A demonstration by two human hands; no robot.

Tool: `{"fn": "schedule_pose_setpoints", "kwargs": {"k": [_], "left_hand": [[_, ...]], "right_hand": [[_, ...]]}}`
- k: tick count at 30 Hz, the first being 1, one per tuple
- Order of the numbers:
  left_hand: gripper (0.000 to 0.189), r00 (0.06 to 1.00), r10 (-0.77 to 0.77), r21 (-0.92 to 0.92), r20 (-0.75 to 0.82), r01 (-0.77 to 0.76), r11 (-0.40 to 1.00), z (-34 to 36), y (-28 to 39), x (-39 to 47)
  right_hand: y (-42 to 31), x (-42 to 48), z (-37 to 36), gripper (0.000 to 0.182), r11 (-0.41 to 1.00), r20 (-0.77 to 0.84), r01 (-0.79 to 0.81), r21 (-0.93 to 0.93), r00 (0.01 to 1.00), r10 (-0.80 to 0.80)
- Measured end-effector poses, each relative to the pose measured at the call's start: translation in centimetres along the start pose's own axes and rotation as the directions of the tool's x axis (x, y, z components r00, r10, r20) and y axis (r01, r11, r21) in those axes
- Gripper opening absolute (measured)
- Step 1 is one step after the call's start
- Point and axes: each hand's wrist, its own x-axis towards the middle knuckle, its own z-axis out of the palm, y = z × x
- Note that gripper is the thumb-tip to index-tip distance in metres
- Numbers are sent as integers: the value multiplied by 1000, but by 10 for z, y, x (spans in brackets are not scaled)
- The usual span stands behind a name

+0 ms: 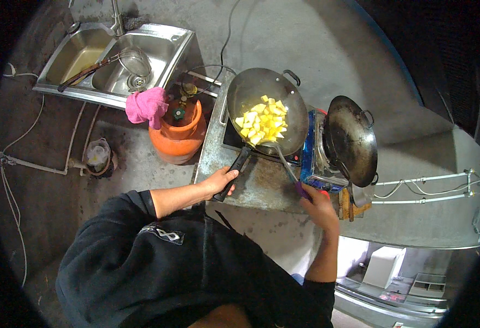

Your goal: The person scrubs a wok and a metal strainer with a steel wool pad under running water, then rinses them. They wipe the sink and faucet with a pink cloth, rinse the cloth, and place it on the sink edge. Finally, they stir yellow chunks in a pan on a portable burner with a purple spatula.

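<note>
A dark wok (246, 90) holds a heap of yellow-white cut chunks (264, 119), which look like potato. My left hand (222, 181) grips the wok's black handle (238, 166). In my right hand (318, 205) is the purple handle of a metal cooking spatula or ladle (287, 162). Its head meets the near edge of the chunks, partly hidden against the wok wall. Beneath the wok shows part of a black cooktop (233, 137) on a worn counter (260, 184).
Right of the wok stands a blue portable gas stove (314, 164), with a second, blackened wok (352, 139) tilted beside it. An orange gas cylinder (178, 143) is left of the counter. A strainer (135, 62) lies across the double steel sink (112, 92); a pink cloth (146, 107) hangs at its corner.
</note>
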Motion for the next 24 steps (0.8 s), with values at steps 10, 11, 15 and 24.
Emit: {"fn": "schedule_pose_setpoints", "kwargs": {"k": [10, 11, 15, 24], "left_hand": [[28, 1000, 19, 15, -12, -19, 1000, -1, -3, 1], [28, 1000, 20, 16, -11, -20, 1000, 0, -6, 0], [28, 1000, 31, -1, -3, -31, 1000, 0, -4, 2], [29, 999, 32, 21, -22, -32, 999, -3, -4, 3]], "right_hand": [[-12, 117, 105, 45, 991, -372, 22, 135, 928, 30], [-10, 121, 104, 45, 979, -416, 64, 195, 909, 24], [33, 147, 112, 43, 885, -564, 173, 433, 818, 116], [10, 100, 88, 35, 138, -21, -23, 990, 949, 313]]}}
